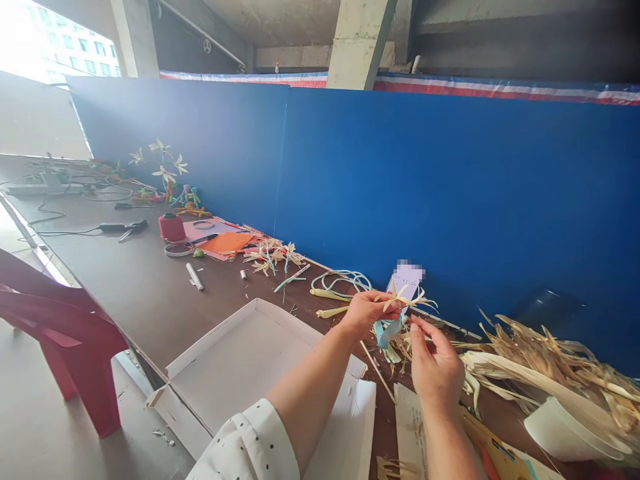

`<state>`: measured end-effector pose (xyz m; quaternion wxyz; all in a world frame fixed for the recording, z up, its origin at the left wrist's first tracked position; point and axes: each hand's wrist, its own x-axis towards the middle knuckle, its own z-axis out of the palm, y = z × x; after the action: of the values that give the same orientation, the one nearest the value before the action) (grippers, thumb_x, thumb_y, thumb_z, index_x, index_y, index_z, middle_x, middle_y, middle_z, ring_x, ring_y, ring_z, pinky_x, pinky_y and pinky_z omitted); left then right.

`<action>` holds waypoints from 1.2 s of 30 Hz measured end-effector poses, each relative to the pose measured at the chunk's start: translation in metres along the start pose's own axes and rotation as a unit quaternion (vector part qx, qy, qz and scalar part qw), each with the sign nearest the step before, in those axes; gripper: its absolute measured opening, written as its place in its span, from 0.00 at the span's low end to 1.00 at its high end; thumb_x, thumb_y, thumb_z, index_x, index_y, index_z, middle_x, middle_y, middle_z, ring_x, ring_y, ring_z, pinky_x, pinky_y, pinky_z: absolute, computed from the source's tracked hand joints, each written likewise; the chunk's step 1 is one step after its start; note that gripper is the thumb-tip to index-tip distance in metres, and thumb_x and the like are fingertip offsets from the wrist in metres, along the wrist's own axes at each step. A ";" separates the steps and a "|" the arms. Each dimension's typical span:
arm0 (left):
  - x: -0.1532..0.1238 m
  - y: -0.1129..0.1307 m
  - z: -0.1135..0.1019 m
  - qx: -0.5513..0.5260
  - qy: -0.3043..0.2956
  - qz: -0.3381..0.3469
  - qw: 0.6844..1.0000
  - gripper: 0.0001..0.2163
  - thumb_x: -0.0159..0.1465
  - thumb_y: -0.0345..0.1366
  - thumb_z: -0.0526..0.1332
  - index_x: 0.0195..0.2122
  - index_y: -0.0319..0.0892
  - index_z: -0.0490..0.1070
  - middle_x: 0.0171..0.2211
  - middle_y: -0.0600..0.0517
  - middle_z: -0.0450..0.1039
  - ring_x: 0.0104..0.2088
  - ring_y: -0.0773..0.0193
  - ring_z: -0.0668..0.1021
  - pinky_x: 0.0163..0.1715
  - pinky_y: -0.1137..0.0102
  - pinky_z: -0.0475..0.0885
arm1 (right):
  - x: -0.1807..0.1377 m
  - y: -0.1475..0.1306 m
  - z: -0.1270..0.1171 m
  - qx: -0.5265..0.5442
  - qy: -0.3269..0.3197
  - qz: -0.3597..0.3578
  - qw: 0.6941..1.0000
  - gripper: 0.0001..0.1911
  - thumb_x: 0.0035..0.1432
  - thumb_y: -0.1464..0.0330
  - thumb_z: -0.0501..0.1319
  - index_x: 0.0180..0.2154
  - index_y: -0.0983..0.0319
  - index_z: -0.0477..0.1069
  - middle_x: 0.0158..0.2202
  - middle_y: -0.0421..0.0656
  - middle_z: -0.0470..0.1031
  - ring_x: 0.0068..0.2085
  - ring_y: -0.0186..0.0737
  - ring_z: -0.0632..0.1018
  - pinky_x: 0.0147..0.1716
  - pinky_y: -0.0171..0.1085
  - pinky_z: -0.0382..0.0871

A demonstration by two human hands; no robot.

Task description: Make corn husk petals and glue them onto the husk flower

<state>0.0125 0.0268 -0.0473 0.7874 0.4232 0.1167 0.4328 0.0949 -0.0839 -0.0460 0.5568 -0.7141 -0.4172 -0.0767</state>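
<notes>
My left hand (pixel 366 312) pinches a pale flower (pixel 403 300) with thin pointed petals that looks made of dried husk. Just below the flower hangs a light blue strip (pixel 387 333); the fingers partly hide where it joins. Close by on the right, my right hand (pixel 436 363) has thumb and forefinger pressed together near the flower's base. What sits between those fingertips is too small to make out. Behind the flower, a white phone-like screen (pixel 407 277) showing digits leans on the blue partition. Pale husk scraps lie under both hands.
An open white cardboard box (pixel 250 360) lies at front left. Dried husks (pixel 550 360) and a white bowl (pixel 570 430) stand at right. Farther left are finished flowers (pixel 163 163), a red spool (pixel 171 228), orange paper (pixel 227 243), a glue gun (pixel 125 227) and a red chair (pixel 65 333).
</notes>
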 end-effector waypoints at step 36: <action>0.000 0.004 -0.014 0.068 -0.021 0.043 0.997 0.22 0.41 0.44 0.73 0.34 0.36 0.77 0.32 0.49 0.74 0.30 0.68 0.72 0.33 0.71 0.67 | 0.013 0.000 0.032 -0.036 -0.034 0.000 0.999 0.26 0.50 0.50 0.57 0.38 0.62 0.79 0.31 0.52 0.79 0.28 0.47 0.74 0.29 0.41 0.63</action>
<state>0.0025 0.0358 -0.0522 0.7399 0.4891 0.1111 0.4483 0.0924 -0.0497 -0.0501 0.5166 -0.7355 -0.4330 -0.0677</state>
